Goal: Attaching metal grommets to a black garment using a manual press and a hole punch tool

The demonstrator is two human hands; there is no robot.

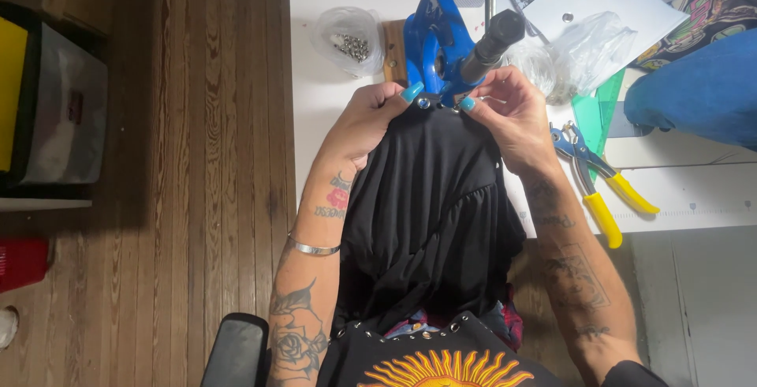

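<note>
Far left of the frame: a grey storage bin (63,111) with a yellow panel beside it, standing on the wooden floor (213,143). A red object sits lower left, cut by the edge.

Upper centre, on the white tabletop (323,95): a clear plastic bag (347,28) lying open, holding a small heap of silver metal studs (352,46). Just right of it, a blue hand press (434,40) on a wooden base, its black handle (493,40) angled toward the upper right.

Left hand (367,119), centre frame: fingers pressed together on the top edge of the black garment (430,206), pinching the fabric just below the press. Turquoise nail at the die. Silver bracelet on the wrist.

The black garment hangs from the press down toward the bottom of the frame, between both forearms, bunched in folds at its lower part. Its upper edge lies right at the foot of the press, with a small metal stud showing between the two hands.

Right hand (512,115): fingers curled, pinching the same fabric edge from the other side, touching the press.

Right of that hand: more crumpled clear bags (583,52), contents not readable. Pliers with yellow handles (603,194) lie on the tabletop, near the right forearm, not touched. Upper right: blue cloth (694,87).
</note>
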